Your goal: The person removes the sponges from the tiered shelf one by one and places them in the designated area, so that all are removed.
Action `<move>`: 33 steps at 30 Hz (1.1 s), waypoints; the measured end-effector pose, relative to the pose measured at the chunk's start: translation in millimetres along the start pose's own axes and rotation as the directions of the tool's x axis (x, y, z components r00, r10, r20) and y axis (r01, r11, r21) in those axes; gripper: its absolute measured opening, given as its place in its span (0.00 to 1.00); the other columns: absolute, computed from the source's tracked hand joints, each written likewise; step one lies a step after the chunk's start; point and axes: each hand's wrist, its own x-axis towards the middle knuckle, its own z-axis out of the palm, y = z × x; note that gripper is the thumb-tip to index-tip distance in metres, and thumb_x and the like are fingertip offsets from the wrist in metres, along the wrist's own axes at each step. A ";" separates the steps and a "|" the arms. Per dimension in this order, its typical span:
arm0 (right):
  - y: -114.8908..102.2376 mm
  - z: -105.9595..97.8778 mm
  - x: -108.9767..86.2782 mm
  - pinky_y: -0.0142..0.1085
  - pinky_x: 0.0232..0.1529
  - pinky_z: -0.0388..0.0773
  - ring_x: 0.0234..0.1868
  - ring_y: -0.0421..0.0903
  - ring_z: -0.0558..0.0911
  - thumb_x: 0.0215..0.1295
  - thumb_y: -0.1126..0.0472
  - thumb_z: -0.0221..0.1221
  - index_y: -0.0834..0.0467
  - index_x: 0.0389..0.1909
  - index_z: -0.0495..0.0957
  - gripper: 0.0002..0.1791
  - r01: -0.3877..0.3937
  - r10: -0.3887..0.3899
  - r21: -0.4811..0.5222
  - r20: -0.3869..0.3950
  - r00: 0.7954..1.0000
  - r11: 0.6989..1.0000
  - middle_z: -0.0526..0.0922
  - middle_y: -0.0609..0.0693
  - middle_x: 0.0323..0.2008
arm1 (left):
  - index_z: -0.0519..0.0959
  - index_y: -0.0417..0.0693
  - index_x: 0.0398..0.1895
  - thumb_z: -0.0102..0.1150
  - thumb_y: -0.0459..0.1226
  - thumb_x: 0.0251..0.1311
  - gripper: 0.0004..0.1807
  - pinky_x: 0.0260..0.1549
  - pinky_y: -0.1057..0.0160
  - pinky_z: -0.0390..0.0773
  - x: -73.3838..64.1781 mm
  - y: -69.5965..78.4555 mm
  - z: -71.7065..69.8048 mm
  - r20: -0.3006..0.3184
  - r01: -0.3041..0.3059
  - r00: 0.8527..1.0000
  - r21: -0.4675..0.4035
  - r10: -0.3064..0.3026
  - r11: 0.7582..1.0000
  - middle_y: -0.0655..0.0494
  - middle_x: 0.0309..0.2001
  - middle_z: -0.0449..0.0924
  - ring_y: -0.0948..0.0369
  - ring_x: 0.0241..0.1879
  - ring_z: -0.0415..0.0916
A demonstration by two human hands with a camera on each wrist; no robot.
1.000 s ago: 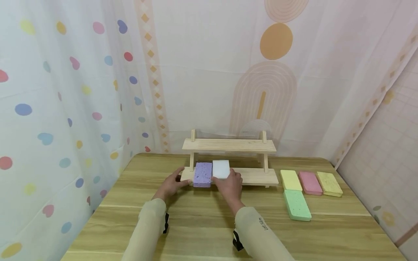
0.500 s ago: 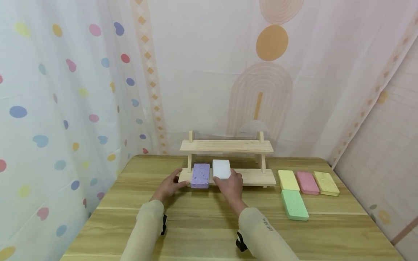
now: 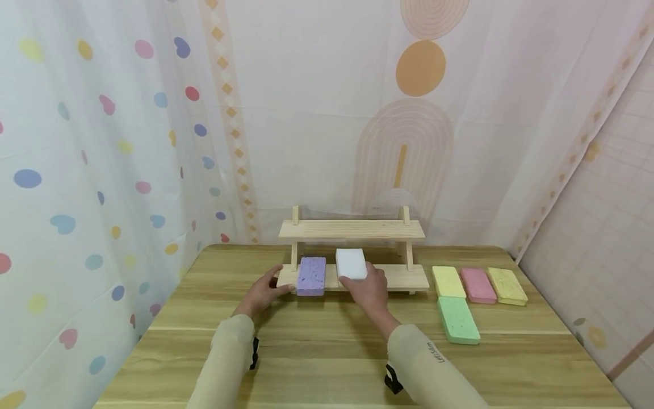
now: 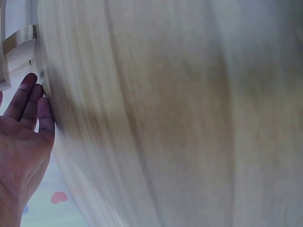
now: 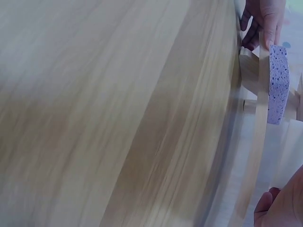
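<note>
A two-tier wooden shelf [image 3: 351,229] stands on the table. At the left end of its lower tier is my left hand [image 3: 260,294], thumb by the front edge. In the left wrist view the visible fingers [image 4: 29,101] are fairly straight, beside the table surface. A purple speckled sponge [image 3: 311,276] lies on the lower tier, just right of that hand, its front end past the edge. My right hand [image 3: 370,289] pinches a white sponge [image 3: 351,263] over the lower tier, thumb on its left side. A gap separates the two sponges.
Right of the shelf, a pale yellow sponge [image 3: 449,282], a pink sponge [image 3: 478,286] and a darker yellow sponge [image 3: 507,286] lie in a row on the table [image 3: 317,363]. A green sponge [image 3: 458,321] lies in front of the pale yellow one. Curtains hang behind.
The white sponge, in my right hand, has shifted right, widening the gap from the purple sponge. My left hand stays at the shelf's left end. The head view has turned slightly.
</note>
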 end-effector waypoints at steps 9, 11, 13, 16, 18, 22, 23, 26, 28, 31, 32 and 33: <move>10.7 -18.4 -2.2 0.50 0.45 0.77 0.47 0.56 0.76 0.52 0.45 0.73 0.66 0.63 0.71 0.43 0.045 -0.044 -0.029 0.033 0.998 0.999 0.75 0.63 0.53 | 0.53 0.50 0.78 0.64 0.55 0.62 0.48 0.62 0.40 0.64 0.5 -0.6 -0.4 -0.004 -0.005 1.000 0.004 0.005 1.000 0.34 0.64 0.70 0.42 0.63 0.67; 13.3 -22.8 -2.5 0.50 0.44 0.77 0.47 0.56 0.77 0.52 0.45 0.73 0.66 0.61 0.73 0.41 0.055 -0.053 -0.031 0.042 0.998 0.998 0.75 0.63 0.52 | 0.53 0.50 0.78 0.64 0.55 0.62 0.48 0.62 0.39 0.63 0.8 -0.7 -0.5 -0.004 -0.006 1.000 0.008 0.006 1.000 0.34 0.64 0.70 0.42 0.63 0.67; 15.8 -27.1 -2.7 0.50 0.45 0.77 0.47 0.55 0.77 0.53 0.45 0.73 0.66 0.61 0.73 0.41 0.062 -0.061 -0.032 0.048 0.997 0.998 0.75 0.63 0.52 | 0.53 0.50 0.78 0.64 0.55 0.62 0.47 0.62 0.40 0.63 0.9 -0.4 -0.6 -0.003 -0.009 1.000 0.012 0.010 1.000 0.34 0.64 0.69 0.42 0.63 0.67; 18.9 -33.1 -2.7 0.50 0.46 0.76 0.47 0.56 0.77 0.53 0.46 0.73 0.66 0.62 0.73 0.41 0.068 -0.066 -0.030 0.057 0.996 0.997 0.75 0.63 0.52 | 0.53 0.50 0.78 0.64 0.55 0.63 0.47 0.62 0.40 0.63 1.0 -0.6 -0.7 -0.003 -0.013 1.000 0.022 0.013 1.000 0.34 0.64 0.70 0.42 0.63 0.67; 20.9 -36.4 -2.6 0.50 0.46 0.76 0.48 0.56 0.77 0.53 0.46 0.73 0.66 0.62 0.72 0.41 0.065 -0.063 -0.034 0.058 0.996 0.997 0.76 0.63 0.52 | 0.53 0.49 0.78 0.64 0.55 0.63 0.47 0.62 0.39 0.63 0.9 -1.2 -0.9 -0.002 -0.017 1.000 0.027 0.018 0.999 0.33 0.64 0.69 0.42 0.63 0.67; 24.2 -42.0 -1.5 0.50 0.46 0.76 0.48 0.57 0.77 0.53 0.45 0.73 0.66 0.64 0.71 0.43 0.065 -0.063 -0.042 0.065 0.996 0.997 0.76 0.63 0.53 | 0.53 0.49 0.78 0.64 0.56 0.62 0.48 0.61 0.39 0.64 0.2 -1.1 -1.2 -0.002 -0.021 1.000 0.030 0.021 0.999 0.33 0.64 0.70 0.41 0.63 0.67; 25.4 -43.0 -1.0 0.50 0.46 0.76 0.48 0.57 0.77 0.54 0.45 0.73 0.66 0.64 0.71 0.43 0.066 -0.063 -0.041 0.066 0.996 0.997 0.76 0.63 0.53 | 0.53 0.49 0.78 0.64 0.56 0.62 0.48 0.61 0.39 0.64 0.0 -0.9 -1.1 -0.002 -0.021 1.000 0.029 0.021 0.999 0.33 0.64 0.70 0.41 0.63 0.67; 28.2 -46.0 -0.2 0.51 0.47 0.76 0.49 0.57 0.77 0.54 0.45 0.72 0.67 0.65 0.69 0.44 0.070 -0.067 -0.032 0.077 0.995 0.997 0.75 0.63 0.54 | 0.53 0.49 0.78 0.64 0.56 0.62 0.48 0.61 0.40 0.65 -0.3 -0.6 -0.8 -0.004 -0.017 1.000 0.023 0.017 1.000 0.33 0.64 0.70 0.41 0.62 0.68; 30.0 -48.1 -0.5 0.51 0.47 0.76 0.50 0.57 0.76 0.55 0.45 0.72 0.66 0.66 0.69 0.44 0.069 -0.067 -0.027 0.087 0.994 0.997 0.74 0.63 0.55 | 0.53 0.49 0.78 0.64 0.55 0.62 0.48 0.60 0.40 0.65 -0.3 -0.6 -0.7 -0.002 -0.014 1.000 0.018 0.014 1.000 0.33 0.64 0.69 0.41 0.62 0.68; 32.3 -51.5 -0.8 0.51 0.48 0.76 0.50 0.57 0.77 0.55 0.45 0.72 0.66 0.66 0.69 0.44 0.075 -0.072 -0.020 0.095 0.993 0.997 0.75 0.63 0.55 | 0.53 0.49 0.79 0.64 0.54 0.62 0.48 0.59 0.41 0.67 0.0 -0.5 -0.6 -0.004 -0.005 1.000 0.010 0.005 1.000 0.33 0.64 0.69 0.42 0.62 0.68; 33.1 -52.6 -0.6 0.50 0.48 0.76 0.50 0.57 0.77 0.55 0.46 0.72 0.67 0.65 0.69 0.44 0.080 -0.078 -0.018 0.095 0.992 0.997 0.75 0.63 0.55 | 0.53 0.49 0.78 0.64 0.54 0.63 0.47 0.59 0.41 0.67 -0.1 -0.4 -0.6 -0.003 -0.007 1.000 0.011 0.007 1.000 0.33 0.64 0.69 0.42 0.62 0.68; 33.7 -54.0 -0.3 0.50 0.48 0.76 0.50 0.56 0.77 0.55 0.46 0.73 0.67 0.65 0.69 0.44 0.086 -0.083 -0.019 0.095 0.992 0.996 0.75 0.63 0.55 | 0.53 0.49 0.79 0.64 0.54 0.62 0.48 0.58 0.41 0.68 0.1 -0.3 -0.6 -0.002 -0.005 1.000 0.009 0.005 1.000 0.33 0.64 0.69 0.42 0.62 0.69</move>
